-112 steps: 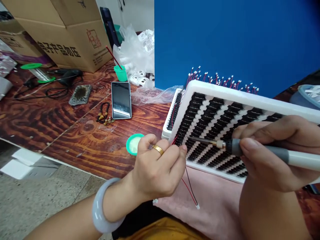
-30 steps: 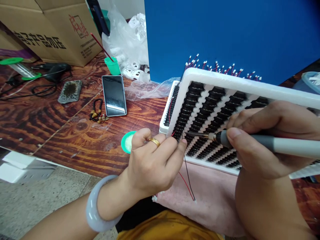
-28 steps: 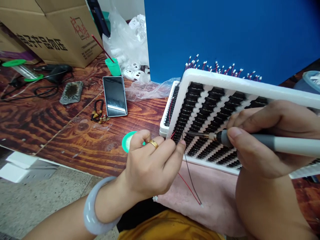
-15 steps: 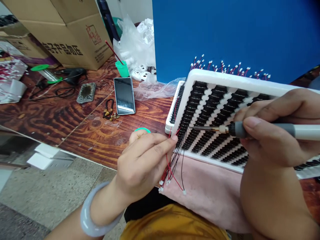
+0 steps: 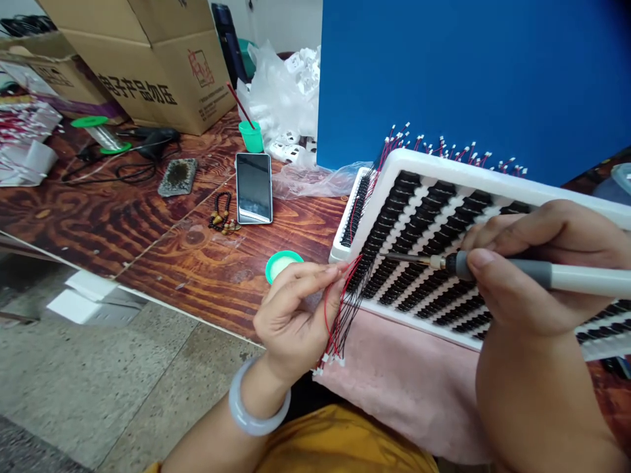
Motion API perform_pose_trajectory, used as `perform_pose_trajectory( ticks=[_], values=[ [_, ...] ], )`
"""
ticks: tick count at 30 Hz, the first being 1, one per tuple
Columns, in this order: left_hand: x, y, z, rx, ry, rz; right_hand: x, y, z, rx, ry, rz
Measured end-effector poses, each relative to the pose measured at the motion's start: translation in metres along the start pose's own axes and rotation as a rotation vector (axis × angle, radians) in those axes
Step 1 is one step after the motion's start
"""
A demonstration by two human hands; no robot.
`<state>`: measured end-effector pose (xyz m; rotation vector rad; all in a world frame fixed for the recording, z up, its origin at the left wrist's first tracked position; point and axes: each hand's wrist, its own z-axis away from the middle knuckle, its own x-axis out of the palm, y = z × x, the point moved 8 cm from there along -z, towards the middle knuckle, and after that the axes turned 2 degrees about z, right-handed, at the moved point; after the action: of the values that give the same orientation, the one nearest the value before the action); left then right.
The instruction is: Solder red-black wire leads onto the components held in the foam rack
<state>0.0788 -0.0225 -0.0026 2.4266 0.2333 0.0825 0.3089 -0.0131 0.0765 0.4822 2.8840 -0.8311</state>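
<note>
Our right hand [image 5: 532, 276] is closed around the soldering iron [image 5: 497, 268], whose handle is cut off at the right edge. Its tip meets the white tray [image 5: 493, 180] of black parts at the near left corner. There our left hand [image 5: 296, 309] pinches a bundle of red and black wires [image 5: 340, 315] hanging over the pink cloth [image 5: 419, 387]; which part the tip touches we cannot tell.

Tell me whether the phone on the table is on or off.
Off, apparently: the phone lies face up, its screen dark, showing only a reflection.

Electronics workshop: soldering iron [image 5: 517, 276], cartons [image 5: 142, 59]
</note>
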Motion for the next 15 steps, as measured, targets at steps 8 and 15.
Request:
perform_pose_trajectory(
  ticks=[8, 15],
  values=[
    [0.008, -0.013, 0.004, -0.033, 0.024, 0.109, 0.007, -0.013, 0.002, 0.011, 0.006, 0.091],
    [0.013, -0.018, 0.003, -0.036, -0.001, 0.147, 0.012, -0.01, 0.0, 0.028, 0.044, 0.074]
  ],
)
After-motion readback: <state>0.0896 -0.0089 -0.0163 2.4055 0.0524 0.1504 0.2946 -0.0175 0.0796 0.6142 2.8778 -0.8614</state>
